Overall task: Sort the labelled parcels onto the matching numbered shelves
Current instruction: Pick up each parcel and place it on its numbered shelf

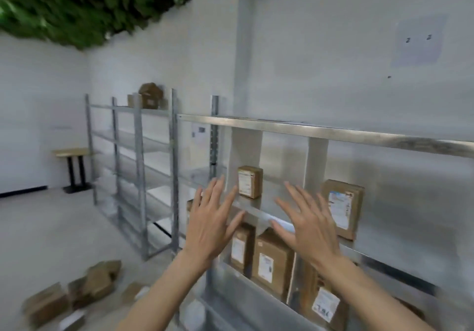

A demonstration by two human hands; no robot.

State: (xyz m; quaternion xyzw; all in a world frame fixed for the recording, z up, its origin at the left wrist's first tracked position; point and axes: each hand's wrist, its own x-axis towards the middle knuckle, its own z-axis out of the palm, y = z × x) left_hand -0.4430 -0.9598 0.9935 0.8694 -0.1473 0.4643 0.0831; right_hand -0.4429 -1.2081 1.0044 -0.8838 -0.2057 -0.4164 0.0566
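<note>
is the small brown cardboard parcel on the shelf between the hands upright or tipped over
Upright. The small brown cardboard parcel stands on its narrow end on the metal shelf, its white label facing out. Neither open hand touches it.

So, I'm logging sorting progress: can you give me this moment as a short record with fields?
left hand: open, fingers spread, holds nothing
right hand: open, fingers spread, holds nothing
near rack: metal, labelled parcels on two levels
small parcel: upright, between the hands
larger parcel: upright, right of the hands
floor parcels: loose pile, lower left
far rack: parcels on top only
label numbers: too blurred to read
</note>
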